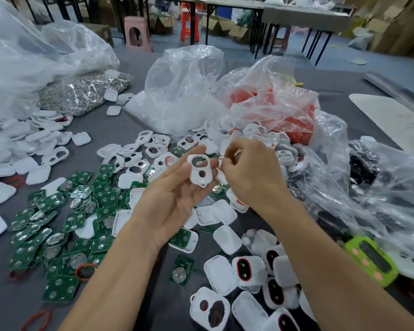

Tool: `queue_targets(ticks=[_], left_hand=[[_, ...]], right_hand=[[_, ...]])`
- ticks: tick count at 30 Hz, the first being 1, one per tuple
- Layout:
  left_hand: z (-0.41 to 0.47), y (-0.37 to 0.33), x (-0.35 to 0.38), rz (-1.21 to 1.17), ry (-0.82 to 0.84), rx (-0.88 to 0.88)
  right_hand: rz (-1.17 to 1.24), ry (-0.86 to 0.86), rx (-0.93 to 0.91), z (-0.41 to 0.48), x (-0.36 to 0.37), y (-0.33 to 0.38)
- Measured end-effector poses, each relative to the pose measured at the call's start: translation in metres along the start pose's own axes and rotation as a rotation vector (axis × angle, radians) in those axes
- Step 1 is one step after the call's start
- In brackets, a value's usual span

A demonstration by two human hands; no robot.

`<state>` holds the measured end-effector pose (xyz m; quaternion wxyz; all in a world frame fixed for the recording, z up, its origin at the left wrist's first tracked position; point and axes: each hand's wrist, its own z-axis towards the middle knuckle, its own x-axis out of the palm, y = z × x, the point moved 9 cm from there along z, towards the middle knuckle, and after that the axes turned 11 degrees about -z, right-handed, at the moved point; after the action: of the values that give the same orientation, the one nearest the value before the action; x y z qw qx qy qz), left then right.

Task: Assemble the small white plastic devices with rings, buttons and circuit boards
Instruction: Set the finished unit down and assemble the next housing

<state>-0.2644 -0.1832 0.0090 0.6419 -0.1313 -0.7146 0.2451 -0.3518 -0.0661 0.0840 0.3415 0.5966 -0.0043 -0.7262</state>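
My left hand [170, 199] is palm up over the middle of the table and holds a white plastic shell [199, 172] with two holes between thumb and fingertips. Just right of it, my right hand [249, 173] is curled, its fingertips pinching a small white and red piece [221, 163] close to the shell. Green circuit boards [58, 225] lie scattered at the left. More white shells [141, 156] are heaped beyond the hands. Shells fitted with red rings [246, 268] lie at the lower right.
White back covers [34, 149] are piled at the left. A bag of red parts [282, 108], a clear bag [177, 91] and a bag of shiny metal pieces [84, 89] stand behind. A green device [371, 261] lies at right. Loose red rings [36, 320] lie near the front edge.
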Motion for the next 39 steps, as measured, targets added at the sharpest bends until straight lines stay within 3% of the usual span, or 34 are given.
queue_targets(ticks=[6, 9, 14, 18, 23, 29, 34, 39], left_hand=[[-0.003, 0.032, 0.009, 0.101, 0.02, -0.119], [-0.006, 0.038, 0.013, 0.138, -0.002, -0.111], [-0.012, 0.047, 0.016, 0.211, 0.045, -0.183], [-0.014, 0.052, 0.017, 0.266, 0.092, -0.278], [-0.013, 0.05, 0.015, 0.305, 0.082, -0.255], [-0.02, 0.051, 0.023, 0.352, 0.155, -0.286], [-0.019, 0.051, 0.021, 0.349, 0.126, -0.267], [-0.016, 0.054, 0.017, 0.334, 0.039, -0.227]], right_hand=[[0.453, -0.113, 0.152, -0.051, -0.027, -0.035], [0.741, -0.066, 0.299, -0.062, -0.014, -0.056], [0.903, 0.049, 0.354, -0.078, 0.002, -0.069], [0.913, 0.088, 0.28, -0.076, 0.002, -0.068], [1.001, 0.201, 0.267, -0.074, 0.005, -0.069], [0.9, 0.325, 0.176, -0.076, 0.006, -0.066], [0.849, 0.132, 0.196, -0.076, -0.01, -0.075], [0.636, -0.012, 0.025, -0.081, -0.026, -0.05]])
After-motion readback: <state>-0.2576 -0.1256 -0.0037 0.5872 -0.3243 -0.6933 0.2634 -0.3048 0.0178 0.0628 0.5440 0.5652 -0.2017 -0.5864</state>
